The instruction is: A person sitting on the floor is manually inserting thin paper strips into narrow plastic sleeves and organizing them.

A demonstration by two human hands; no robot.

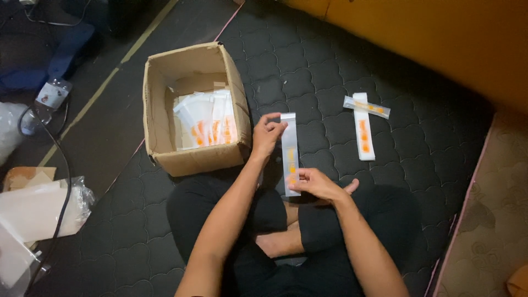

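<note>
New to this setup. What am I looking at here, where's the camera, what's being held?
There is no machine here: one camera worn on a person's head looks down at their own bare hands. They sit cross-legged on a dark quilted mat. The left hand pinches the top of a long clear plastic packet with orange marks, and the right hand grips its lower end. An open brown cardboard box to the left holds more such packets. Two packets lie crossed on the mat to the right.
</note>
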